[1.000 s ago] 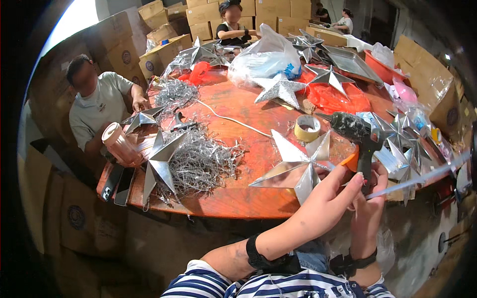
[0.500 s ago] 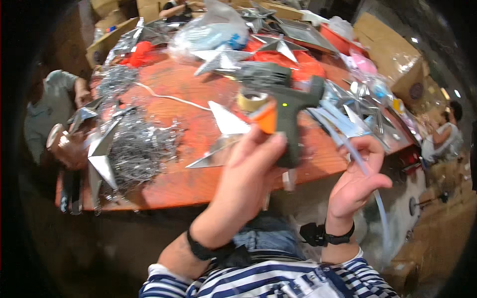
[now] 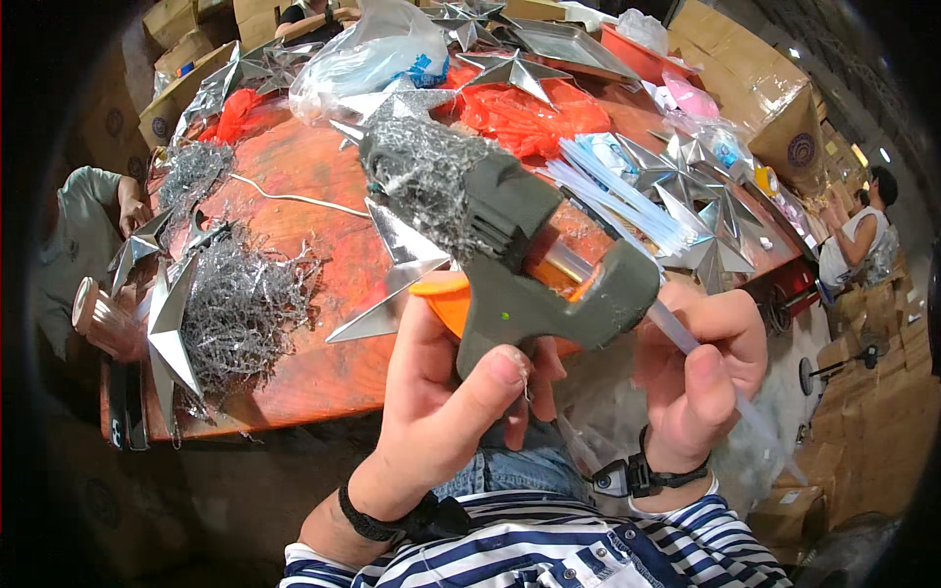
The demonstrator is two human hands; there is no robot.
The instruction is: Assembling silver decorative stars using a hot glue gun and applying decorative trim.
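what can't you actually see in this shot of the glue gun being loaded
Head view only:
- Glue gun nozzle tip: buried under silver shreds stuck to the front.
- Its trigger: mostly covered by the left hand.
- Far end of the glue stick: passes behind the right hand, then thins and blurs low right.
- Silver star on the table: partly behind the gun.
- Seated person's work at left: cut by the dark rim.

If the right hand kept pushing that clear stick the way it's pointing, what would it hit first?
The right hand aims the clear glue stick up and left, so it would probably meet the back of the grey glue gun, held by the left hand. Depth is hard to judge.
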